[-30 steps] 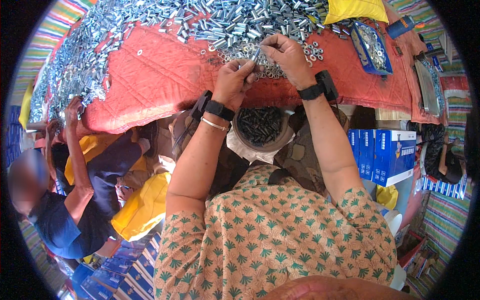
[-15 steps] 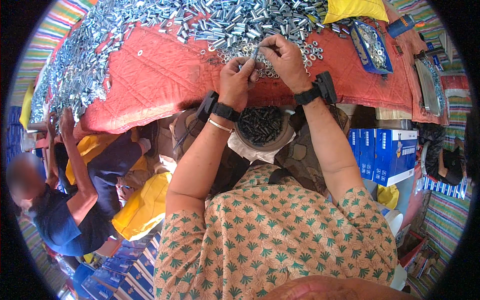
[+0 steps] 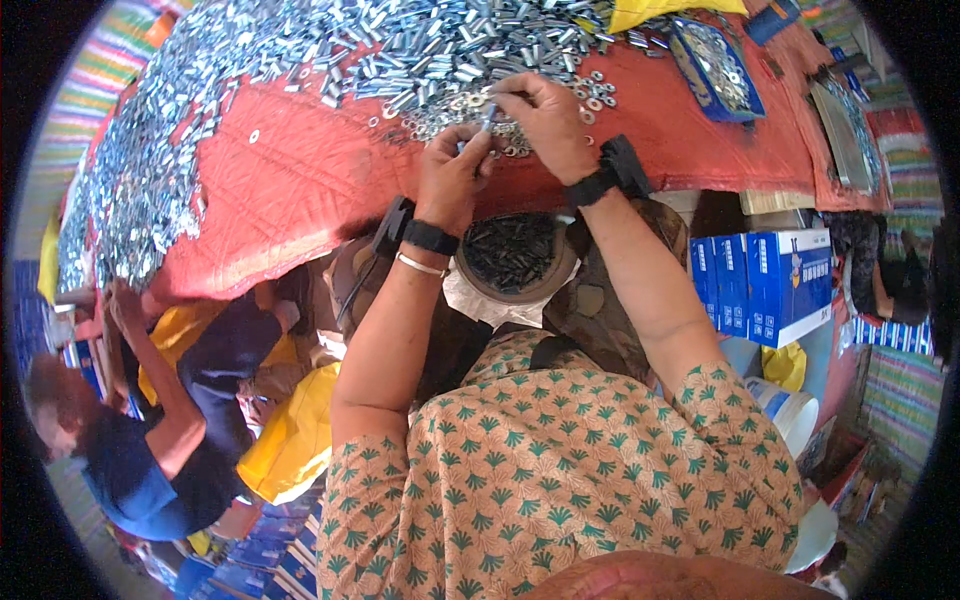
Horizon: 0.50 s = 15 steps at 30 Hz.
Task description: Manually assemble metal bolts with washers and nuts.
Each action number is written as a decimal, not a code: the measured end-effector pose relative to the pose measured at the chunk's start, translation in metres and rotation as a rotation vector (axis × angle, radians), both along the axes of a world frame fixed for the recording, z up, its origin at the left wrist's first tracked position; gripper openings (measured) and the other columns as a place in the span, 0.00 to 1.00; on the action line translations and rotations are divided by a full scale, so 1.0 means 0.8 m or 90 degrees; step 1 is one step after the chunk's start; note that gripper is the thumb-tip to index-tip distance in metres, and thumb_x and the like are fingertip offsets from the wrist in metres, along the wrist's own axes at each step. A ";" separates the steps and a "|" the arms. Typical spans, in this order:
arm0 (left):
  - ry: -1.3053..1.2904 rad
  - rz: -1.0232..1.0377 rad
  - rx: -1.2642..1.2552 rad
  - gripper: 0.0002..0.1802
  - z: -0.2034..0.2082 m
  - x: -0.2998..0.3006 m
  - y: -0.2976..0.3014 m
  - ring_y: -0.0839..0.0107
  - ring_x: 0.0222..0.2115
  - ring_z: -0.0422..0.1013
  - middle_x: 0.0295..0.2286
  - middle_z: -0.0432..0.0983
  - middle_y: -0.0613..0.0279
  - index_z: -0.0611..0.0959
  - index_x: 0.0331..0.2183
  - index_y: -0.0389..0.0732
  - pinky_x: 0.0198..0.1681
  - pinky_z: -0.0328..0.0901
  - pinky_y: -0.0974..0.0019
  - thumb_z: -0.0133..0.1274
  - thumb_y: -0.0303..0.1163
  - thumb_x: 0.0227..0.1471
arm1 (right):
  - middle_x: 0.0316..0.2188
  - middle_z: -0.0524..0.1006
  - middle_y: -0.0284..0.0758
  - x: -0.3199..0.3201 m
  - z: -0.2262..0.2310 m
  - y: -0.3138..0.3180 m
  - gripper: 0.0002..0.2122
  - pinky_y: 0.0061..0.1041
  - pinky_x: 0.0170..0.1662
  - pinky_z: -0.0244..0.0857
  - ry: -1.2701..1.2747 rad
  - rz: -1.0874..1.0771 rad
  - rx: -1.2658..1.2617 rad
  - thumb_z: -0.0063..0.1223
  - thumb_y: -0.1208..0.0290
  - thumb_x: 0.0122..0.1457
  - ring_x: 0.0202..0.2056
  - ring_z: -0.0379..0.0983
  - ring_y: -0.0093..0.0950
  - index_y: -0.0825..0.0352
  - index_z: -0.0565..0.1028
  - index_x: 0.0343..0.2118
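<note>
Striped walls (image 3: 905, 400) in many colours, green, yellow, red and white among them, curve up at both sides. A large table under a red quilted cloth (image 3: 300, 190) fills the far part, its front edge hanging over shadow. A pale board (image 3: 775, 203) shows beneath the cloth's right end. Blue boxes (image 3: 795, 275) stand in a row at the right, with a white bucket (image 3: 790, 410) nearer the viewer; more cartons (image 3: 285, 580) lie at the lower left. Between the right-hand boxes and wall runs a strip of what may be reddish floor (image 3: 848, 385). Light falls brightly on the cloth, dimmer below.
</note>
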<state>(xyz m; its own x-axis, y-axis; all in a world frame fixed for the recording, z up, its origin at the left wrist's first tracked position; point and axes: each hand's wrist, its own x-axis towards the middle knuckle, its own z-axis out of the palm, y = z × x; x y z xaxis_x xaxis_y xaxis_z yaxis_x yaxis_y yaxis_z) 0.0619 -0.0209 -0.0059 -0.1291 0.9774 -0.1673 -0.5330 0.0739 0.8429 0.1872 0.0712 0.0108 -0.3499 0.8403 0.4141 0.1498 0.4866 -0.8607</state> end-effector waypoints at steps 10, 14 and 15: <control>-0.133 -0.006 -0.018 0.04 0.002 0.003 -0.003 0.83 0.18 0.63 0.27 0.76 0.60 0.74 0.32 0.39 0.16 0.55 0.82 0.49 0.29 0.55 | 0.24 0.78 0.34 -0.005 0.019 -0.027 0.06 0.20 0.31 0.67 0.060 -0.020 -0.049 0.54 0.73 0.52 0.27 0.73 0.20 0.68 0.78 0.31; -0.157 0.011 -0.022 0.04 -0.004 0.010 0.002 0.83 0.17 0.63 0.27 0.76 0.60 0.74 0.32 0.39 0.17 0.56 0.83 0.50 0.29 0.55 | 0.26 0.78 0.36 0.002 0.023 -0.034 0.05 0.24 0.32 0.67 0.046 0.000 -0.202 0.54 0.73 0.52 0.28 0.75 0.25 0.68 0.78 0.30; -0.135 0.028 -0.020 0.04 -0.003 0.011 0.003 0.83 0.18 0.63 0.28 0.76 0.59 0.74 0.32 0.39 0.17 0.56 0.83 0.50 0.28 0.55 | 0.26 0.78 0.37 0.002 0.017 -0.032 0.05 0.25 0.33 0.67 0.039 -0.007 -0.079 0.54 0.73 0.52 0.29 0.75 0.29 0.68 0.78 0.30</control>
<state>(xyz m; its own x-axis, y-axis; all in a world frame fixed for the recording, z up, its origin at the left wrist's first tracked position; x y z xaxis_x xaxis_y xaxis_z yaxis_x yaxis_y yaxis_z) 0.0708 -0.0187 -0.0083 -0.1308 0.9654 -0.2257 -0.7016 0.0707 0.7090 0.1888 0.0457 0.0247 -0.3182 0.8900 0.3266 0.0998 0.3741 -0.9220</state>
